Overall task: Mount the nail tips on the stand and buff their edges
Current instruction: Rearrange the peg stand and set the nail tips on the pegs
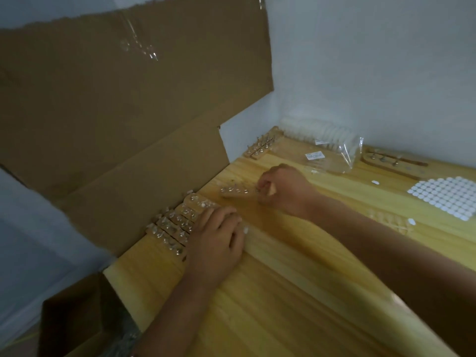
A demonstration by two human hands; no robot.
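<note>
- Stand (234,192) lies at 9 o'clock of the curled right hand (286,191); blur hides any grip.
- Left hand (216,238) rests flat, released, at stand's 6 o'clock.

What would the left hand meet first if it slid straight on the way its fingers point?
Most likely the lone wooden stand just ahead of the left hand, at whose right end the right hand is curled. The row of stands lies beside its fingers, not ahead. Depth is unclear.
</note>
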